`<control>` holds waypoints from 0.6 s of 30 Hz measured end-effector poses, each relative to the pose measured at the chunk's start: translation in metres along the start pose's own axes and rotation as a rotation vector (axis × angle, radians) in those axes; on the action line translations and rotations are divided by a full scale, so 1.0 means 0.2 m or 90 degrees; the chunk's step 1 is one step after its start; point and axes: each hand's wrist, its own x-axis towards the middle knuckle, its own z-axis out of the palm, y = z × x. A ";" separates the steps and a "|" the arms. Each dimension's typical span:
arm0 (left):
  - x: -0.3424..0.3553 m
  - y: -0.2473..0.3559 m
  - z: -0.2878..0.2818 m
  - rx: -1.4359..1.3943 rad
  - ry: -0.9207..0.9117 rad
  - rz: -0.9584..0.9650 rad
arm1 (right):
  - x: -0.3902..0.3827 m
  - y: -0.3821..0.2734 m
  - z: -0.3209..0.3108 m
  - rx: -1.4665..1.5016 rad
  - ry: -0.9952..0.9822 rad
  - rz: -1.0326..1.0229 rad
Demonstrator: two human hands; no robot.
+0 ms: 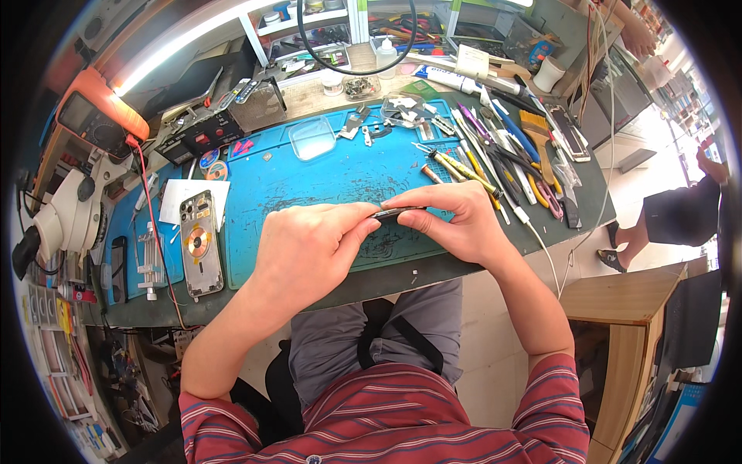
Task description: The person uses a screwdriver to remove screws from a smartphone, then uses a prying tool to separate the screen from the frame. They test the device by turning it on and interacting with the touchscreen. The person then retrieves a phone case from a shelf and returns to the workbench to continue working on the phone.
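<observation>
My left hand (313,251) and my right hand (452,224) grip the two ends of a thin dark object (396,212), held edge-on over the blue mat (263,174); it looks like a phone part, but its face is hidden. Thumbs and fingers press on it. Left of my hands an opened phone housing (213,269) with a copper coil lies by a white paper sheet (178,203). Just behind my right hand are a yellow pen-like tool (471,174) and other hand tools. A clear plastic tray (311,142) sits farther back on the mat.
An orange multimeter (97,116), microscope (62,209), metal clamp (148,263) and dark phone (119,267) are left; tool shelves (352,23) behind; brushes, cables and another phone (572,135) right. A wooden cabinet (607,294) stands lower right; another person (680,213) is beyond the bench.
</observation>
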 end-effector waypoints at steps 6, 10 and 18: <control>-0.02 -0.02 -0.04 0.001 -0.035 -0.024 | 0.01 0.00 -0.02 -0.016 -0.017 0.002; -0.14 -0.10 -0.16 -0.005 -0.058 -0.071 | 0.01 -0.03 -0.03 -0.034 -0.048 -0.003; -0.24 -0.19 -0.18 -0.109 -0.035 -0.087 | 0.02 -0.05 -0.06 -0.050 -0.088 0.015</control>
